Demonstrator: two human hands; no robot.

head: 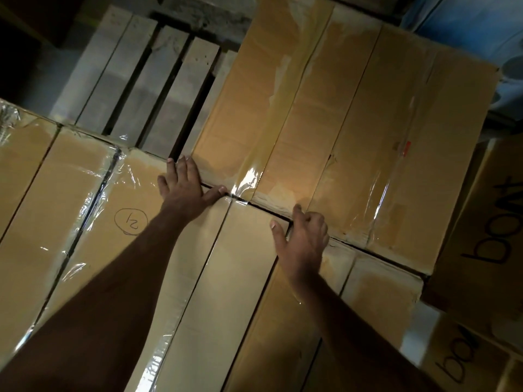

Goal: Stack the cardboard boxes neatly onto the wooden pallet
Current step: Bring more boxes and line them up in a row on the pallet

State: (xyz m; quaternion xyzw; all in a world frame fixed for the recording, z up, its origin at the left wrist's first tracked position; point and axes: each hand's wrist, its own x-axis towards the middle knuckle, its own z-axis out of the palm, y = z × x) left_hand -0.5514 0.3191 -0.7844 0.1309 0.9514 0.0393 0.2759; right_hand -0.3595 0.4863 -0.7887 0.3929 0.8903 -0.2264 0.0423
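Observation:
Taped cardboard boxes lie flat on a wooden pallet, whose bare slats show at the upper left. A large far box fills the upper right. Nearer me lie a box marked "12" and another box on the right. My left hand lies flat with spread fingers across the seam between the marked box and the far box's near left corner. My right hand rests at the far box's near edge, fingers bent over the gap, thumb out; whether it grips the edge I cannot tell.
Another taped box sits at the left. Boxes printed with dark lettering stand at the right edge, beyond the pallet stack. Blue wrapped material is at the top right. The area past the pallet's top left is dark.

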